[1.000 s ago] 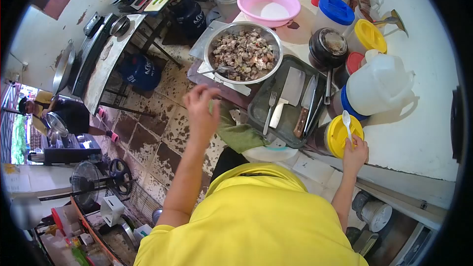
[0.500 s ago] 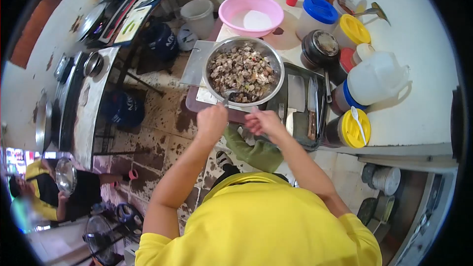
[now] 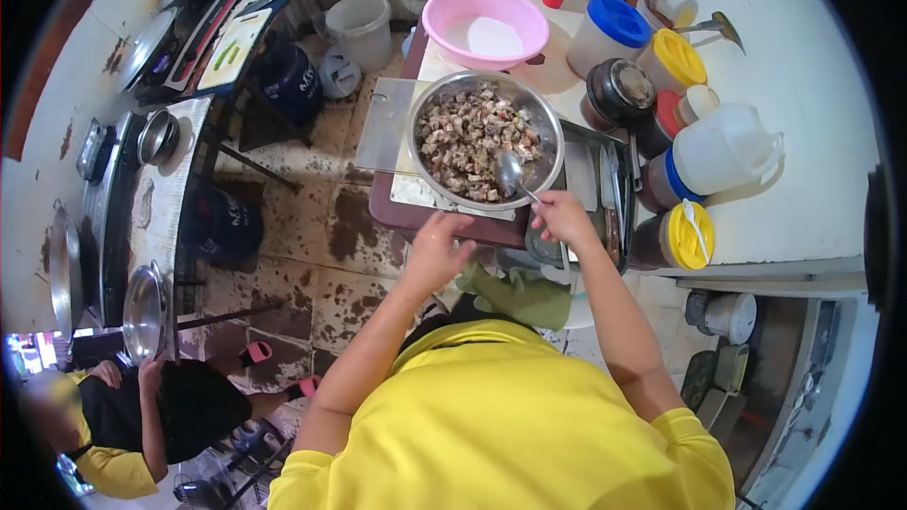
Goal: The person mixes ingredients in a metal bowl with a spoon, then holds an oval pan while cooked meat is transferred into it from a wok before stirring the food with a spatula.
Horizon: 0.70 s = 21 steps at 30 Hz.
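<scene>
A large steel mixing bowl (image 3: 419, 173) stands near the front edge of the table, holding chopped, browned meat mixed with small bits (image 3: 472, 137). My right hand (image 3: 565, 222) grips the handle of a metal spoon (image 3: 510, 170) at the bowl's front right. The spoon's head rests against the mixture inside. Just off the bowl's front left side, my left hand (image 3: 436, 250) is open, fingers apart, with nothing in it. Under the bowl lie a clear board (image 3: 383, 127) and a white sheet, partly hidden.
Behind the bowl sits a pink basin (image 3: 444, 42). To the right are a dark tray with knives (image 3: 612, 198), lidded containers (image 3: 685, 236) and a plastic jug (image 3: 723, 151). A green cloth (image 3: 515, 297) hangs below the table edge. At left, another person (image 3: 123, 416) holds a steel pan (image 3: 144, 312).
The spoon has passed from my left hand to my right, and its head has moved to the bowl's right side. My left hand has opened. The other person has moved closer to the left counter.
</scene>
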### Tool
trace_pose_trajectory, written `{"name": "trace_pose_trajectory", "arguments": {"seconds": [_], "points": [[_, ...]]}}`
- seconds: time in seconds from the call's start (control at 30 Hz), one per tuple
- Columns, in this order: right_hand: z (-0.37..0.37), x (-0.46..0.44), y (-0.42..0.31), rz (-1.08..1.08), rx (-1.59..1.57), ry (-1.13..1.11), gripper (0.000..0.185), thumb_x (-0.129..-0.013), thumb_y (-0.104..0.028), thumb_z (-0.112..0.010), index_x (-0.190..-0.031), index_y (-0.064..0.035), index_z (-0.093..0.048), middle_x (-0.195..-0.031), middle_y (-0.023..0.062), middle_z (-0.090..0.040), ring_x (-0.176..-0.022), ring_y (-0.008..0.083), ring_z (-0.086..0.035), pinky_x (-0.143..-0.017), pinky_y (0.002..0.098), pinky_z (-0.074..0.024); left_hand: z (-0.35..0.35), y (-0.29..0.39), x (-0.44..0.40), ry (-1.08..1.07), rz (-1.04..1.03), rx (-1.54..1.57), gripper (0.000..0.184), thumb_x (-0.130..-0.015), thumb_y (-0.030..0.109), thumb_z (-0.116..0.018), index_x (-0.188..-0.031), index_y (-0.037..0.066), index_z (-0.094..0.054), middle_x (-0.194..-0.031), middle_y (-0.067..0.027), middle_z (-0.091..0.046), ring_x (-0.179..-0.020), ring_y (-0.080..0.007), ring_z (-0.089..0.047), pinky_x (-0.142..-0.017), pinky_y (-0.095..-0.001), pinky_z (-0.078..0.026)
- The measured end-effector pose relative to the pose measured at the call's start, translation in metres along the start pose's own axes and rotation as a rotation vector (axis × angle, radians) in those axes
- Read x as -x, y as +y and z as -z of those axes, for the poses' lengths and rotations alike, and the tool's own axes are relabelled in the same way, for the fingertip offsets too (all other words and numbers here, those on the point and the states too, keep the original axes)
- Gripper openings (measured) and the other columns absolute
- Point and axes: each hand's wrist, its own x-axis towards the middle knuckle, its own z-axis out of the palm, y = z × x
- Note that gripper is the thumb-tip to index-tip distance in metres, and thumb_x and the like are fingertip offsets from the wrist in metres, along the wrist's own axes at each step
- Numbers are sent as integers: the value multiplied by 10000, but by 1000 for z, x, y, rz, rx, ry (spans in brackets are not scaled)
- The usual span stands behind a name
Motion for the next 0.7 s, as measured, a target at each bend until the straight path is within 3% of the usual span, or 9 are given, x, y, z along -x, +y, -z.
{"name": "trace_pose_trajectory", "arguments": {"seconds": [0.1,0.13,0.23,0.27,0.3,0.33,0.5,0.63,0.7], "points": [[-8,-22,-26,444,604,286,201,-833,-187,-535,-945,-104,-680,-833,142,-665,-762,289,-652,-686,413,-517,-6,-31,-18,110,203,-15,250,-757,106,-671,-997,42,-645,-862,-95,-633,-740,-181,-596,-687,-308,-489],[-19,-30,-44,350,544,283,207,-807,-194,-526,-922,-138,-689,-914,143,-657,-903,326,-618,-815,442,-480,-8,-34,-24,158,224,-12,205,-763,104,-665,-956,36,-660,-849,-98,-653,-703,-162,-594,-671,-304,-486],[-37,-68,-55,339,744,262,220,-795,-131,-503,-895,-39,-677,-932,186,-653,-887,343,-635,-790,439,-502,-2,-39,-35,189,240,-32,214,-765,102,-659,-969,39,-656,-845,-87,-652,-689,-154,-588,-667,-299,-485],[-31,-78,-49,335,751,277,224,-795,-122,-496,-891,-23,-673,-929,197,-652,-886,350,-635,-784,441,-505,2,-37,-37,207,292,0,202,-752,104,-649,-942,36,-652,-841,-133,-621,-735,-226,-600,-702,-342,-486],[-20,-81,-45,328,758,289,229,-795,-113,-489,-887,-6,-669,-927,207,-650,-884,358,-636,-777,443,-507,6,-41,-38,250,301,8,200,-751,104,-651,-939,36,-652,-839,-131,-619,-732,-225,-599,-701,-341,-486],[-6,-77,-44,210,741,277,225,-799,-114,-485,-883,-24,-673,-929,207,-650,-891,356,-636,-773,448,-507,11,-44,-38,291,308,16,198,-751,105,-652,-936,36,-651,-837,-129,-616,-730,-224,-598,-700,-341,-485],[21,-55,-43,293,783,294,176,-790,-114,-523,-861,-44,-667,-838,188,-652,-828,350,-636,-736,456,-506,25,-76,-55,321,374,-34,257,-756,89,-648,-1011,63,-626,-872,-102,-604,-781,-227,-589,-727,-329,-473],[-45,-65,-90,343,721,259,180,-786,-134,-534,-867,-52,-672,-863,190,-653,-826,350,-644,-741,456,-510,22,-121,-96,378,341,142,311,-806,137,-618,-1102,49,-579,-906,-105,-618,-778,-218,-578,-720,-332,-461],[-59,-90,-86,246,733,290,202,-801,-142,-509,-868,-53,-677,-878,194,-653,-841,353,-643,-750,458,-508,29,-125,-113,225,455,297,234,-857,153,-580,-1047,17,-570,-844,-76,-616,-696,-156,-564,-631,-291,-460]]}}
